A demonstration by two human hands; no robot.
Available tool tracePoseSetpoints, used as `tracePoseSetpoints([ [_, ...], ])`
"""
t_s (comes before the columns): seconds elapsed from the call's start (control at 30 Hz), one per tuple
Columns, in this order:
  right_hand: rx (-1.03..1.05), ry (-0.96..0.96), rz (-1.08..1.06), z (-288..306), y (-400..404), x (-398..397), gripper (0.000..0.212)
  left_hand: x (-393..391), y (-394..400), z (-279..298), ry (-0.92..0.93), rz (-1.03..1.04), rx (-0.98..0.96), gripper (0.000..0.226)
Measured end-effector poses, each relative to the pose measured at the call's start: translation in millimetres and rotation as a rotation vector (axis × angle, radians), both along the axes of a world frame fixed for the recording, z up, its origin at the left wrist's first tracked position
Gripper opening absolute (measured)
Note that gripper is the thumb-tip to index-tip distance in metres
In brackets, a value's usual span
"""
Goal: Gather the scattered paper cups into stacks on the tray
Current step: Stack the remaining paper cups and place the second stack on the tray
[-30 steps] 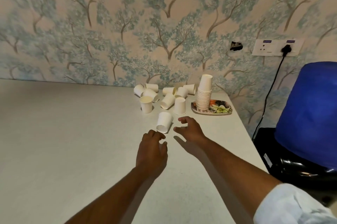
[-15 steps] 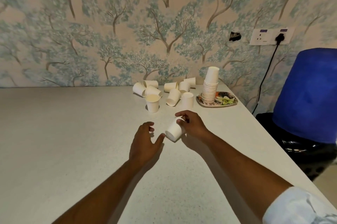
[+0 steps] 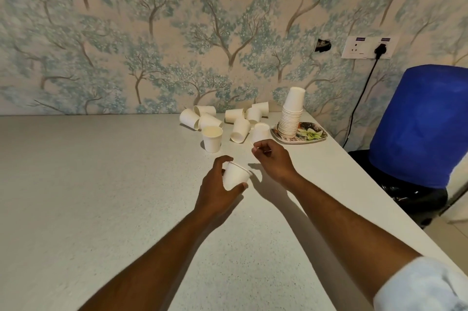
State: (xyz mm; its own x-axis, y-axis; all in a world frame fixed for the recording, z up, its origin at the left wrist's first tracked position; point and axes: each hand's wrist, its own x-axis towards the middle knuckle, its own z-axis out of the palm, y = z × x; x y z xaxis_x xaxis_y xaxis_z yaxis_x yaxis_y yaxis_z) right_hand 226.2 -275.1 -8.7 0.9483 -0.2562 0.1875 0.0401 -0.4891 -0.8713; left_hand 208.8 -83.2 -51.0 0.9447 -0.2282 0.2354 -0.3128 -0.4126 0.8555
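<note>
My left hand [image 3: 217, 184] grips a white paper cup [image 3: 235, 176], mouth up and tilted right, just above the table. My right hand [image 3: 272, 157] hovers beside it to the right, fingers loosely curled, holding nothing. Beyond the hands lie several scattered white cups: one upright cup [image 3: 212, 139], one upside-down cup [image 3: 260, 132] just past my right fingertips, and others on their sides [image 3: 240, 130] near the wall. A tall stack of cups [image 3: 291, 114] stands upside down on the flowered tray [image 3: 312, 136] at the back right.
The pale speckled table [image 3: 101, 184] runs left and toward me; its right edge slants past the tray. A blue chair back [image 3: 420, 123] stands right of the table. A wall socket with a black plug and cable [image 3: 379, 48] is above it.
My right hand picked the lying cup up and passed it over; my left hand now holds it. The right hand has let go and moved off toward the upside-down cup.
</note>
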Motion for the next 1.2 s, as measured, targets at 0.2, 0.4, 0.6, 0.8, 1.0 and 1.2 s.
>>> tracePoseSetpoints([
  [0.2,-0.383,0.045,-0.066,-10,-10,52,0.049,3,20,-2,0.003,0.075,-0.105,0.071],
  [0.4,-0.641,-0.001,-0.09,-11,-17,88,0.071,15,32,6,-0.013,0.07,-0.136,0.066],
  [0.6,-0.841,0.242,0.044,-7,-28,115,0.081,25,29,15,0.024,0.099,-0.188,0.058],
  [0.8,-0.836,0.035,-0.047,-17,-26,101,0.056,22,12,18,0.091,0.132,-0.246,0.056],
  [1.0,-0.659,-0.024,-0.018,-14,-21,70,0.049,11,0,23,0.108,0.164,-0.206,0.052],
  [1.2,0.294,0.078,-0.095,3,0,18,0.035,-2,6,32,0.081,0.218,-0.204,0.047],
])
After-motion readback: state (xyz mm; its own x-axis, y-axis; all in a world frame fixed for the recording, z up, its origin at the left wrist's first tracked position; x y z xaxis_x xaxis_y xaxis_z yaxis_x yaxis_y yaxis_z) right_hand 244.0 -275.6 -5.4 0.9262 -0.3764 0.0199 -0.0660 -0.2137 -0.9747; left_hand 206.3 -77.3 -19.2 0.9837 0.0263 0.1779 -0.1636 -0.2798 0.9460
